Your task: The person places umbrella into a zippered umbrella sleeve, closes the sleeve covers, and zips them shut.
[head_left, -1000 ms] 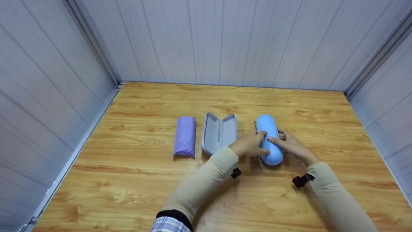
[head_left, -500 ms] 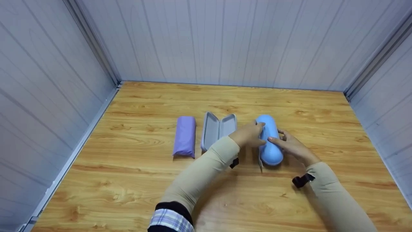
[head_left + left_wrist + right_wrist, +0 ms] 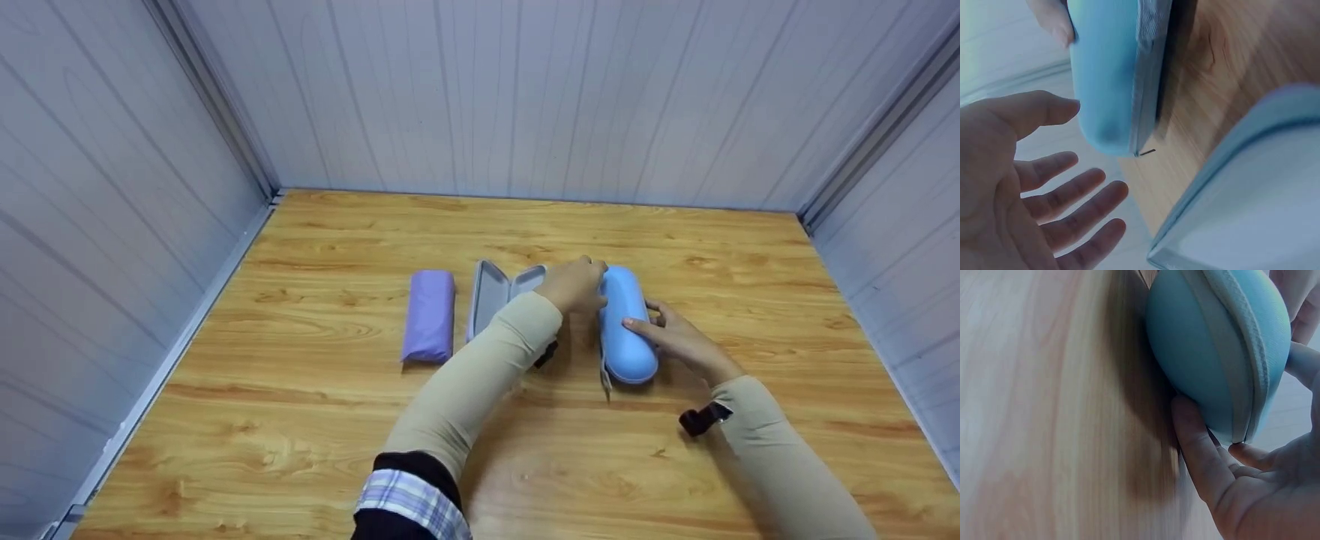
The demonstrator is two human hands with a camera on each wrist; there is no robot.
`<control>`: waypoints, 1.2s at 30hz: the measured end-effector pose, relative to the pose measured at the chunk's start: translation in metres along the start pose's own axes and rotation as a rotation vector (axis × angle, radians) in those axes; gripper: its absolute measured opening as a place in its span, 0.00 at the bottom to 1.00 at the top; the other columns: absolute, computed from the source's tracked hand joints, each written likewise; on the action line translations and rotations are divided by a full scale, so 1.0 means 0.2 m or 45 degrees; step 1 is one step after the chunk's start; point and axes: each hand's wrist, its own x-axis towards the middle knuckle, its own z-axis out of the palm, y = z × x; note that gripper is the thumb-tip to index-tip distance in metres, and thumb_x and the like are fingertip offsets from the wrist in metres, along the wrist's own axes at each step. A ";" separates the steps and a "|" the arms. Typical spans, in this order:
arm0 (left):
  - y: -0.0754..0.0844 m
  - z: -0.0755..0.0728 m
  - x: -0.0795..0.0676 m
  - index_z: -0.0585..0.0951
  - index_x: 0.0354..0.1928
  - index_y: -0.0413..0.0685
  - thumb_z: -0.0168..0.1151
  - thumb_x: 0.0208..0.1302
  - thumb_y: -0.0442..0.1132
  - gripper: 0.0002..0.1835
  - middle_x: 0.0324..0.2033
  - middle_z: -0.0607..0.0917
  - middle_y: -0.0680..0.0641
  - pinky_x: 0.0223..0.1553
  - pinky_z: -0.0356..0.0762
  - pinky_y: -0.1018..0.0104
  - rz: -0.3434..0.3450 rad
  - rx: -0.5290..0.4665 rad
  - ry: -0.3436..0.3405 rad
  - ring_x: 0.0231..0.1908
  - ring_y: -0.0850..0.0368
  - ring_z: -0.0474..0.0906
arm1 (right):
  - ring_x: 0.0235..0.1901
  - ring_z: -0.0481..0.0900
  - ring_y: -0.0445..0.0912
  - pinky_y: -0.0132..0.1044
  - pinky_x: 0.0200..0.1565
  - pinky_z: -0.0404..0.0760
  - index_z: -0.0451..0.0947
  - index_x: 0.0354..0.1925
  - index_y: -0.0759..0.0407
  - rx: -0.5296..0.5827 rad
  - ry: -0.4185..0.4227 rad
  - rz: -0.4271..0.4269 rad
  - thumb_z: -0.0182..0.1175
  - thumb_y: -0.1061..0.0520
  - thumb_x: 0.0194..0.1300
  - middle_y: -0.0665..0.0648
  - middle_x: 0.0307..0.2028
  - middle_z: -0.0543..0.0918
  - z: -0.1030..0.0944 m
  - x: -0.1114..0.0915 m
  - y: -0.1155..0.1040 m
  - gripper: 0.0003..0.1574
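A light-blue zippered glasses case lies on the table, right of centre. My right hand holds it from the right, thumb on top and fingers against the side; the right wrist view shows fingertips at the rounded case's zip seam. My left hand is beside the case's far left end. In the left wrist view the left hand's fingers are spread and gently bent, holding nothing, the thumb tip beside the case. A small dark zip pull sticks out at the case's end.
Left of the blue case stands an opened grey-lined case, partly hidden by my left arm. Farther left lies a purple wrapped packet. Pale panel walls enclose the wooden table at the back and sides.
My left hand has come off the top of the blue case and moved away along its left side to the far end. The right hand and the case stay put.
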 end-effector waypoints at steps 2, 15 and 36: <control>-0.01 -0.01 0.02 0.76 0.67 0.49 0.62 0.71 0.47 0.25 0.57 0.81 0.47 0.51 0.79 0.59 -0.008 0.012 0.015 0.53 0.54 0.78 | 0.64 0.67 0.66 0.54 0.61 0.73 0.35 0.79 0.64 0.002 0.001 -0.006 0.58 0.38 0.72 0.77 0.67 0.62 0.00 0.00 0.00 0.59; -0.04 0.03 0.13 0.85 0.55 0.50 0.59 0.72 0.41 0.14 0.50 0.86 0.51 0.46 0.80 0.62 -0.119 -0.044 0.040 0.47 0.57 0.82 | 0.64 0.67 0.65 0.53 0.61 0.72 0.34 0.79 0.63 0.026 0.011 -0.010 0.57 0.40 0.72 0.77 0.67 0.61 0.01 -0.02 0.00 0.59; -0.08 0.16 0.20 0.87 0.41 0.49 0.53 0.76 0.40 0.13 0.39 0.87 0.48 0.35 0.82 0.59 -0.265 -0.041 0.037 0.37 0.56 0.82 | 0.65 0.65 0.67 0.54 0.59 0.74 0.35 0.79 0.66 -0.002 0.027 -0.001 0.58 0.39 0.72 0.79 0.68 0.59 0.05 -0.02 0.00 0.59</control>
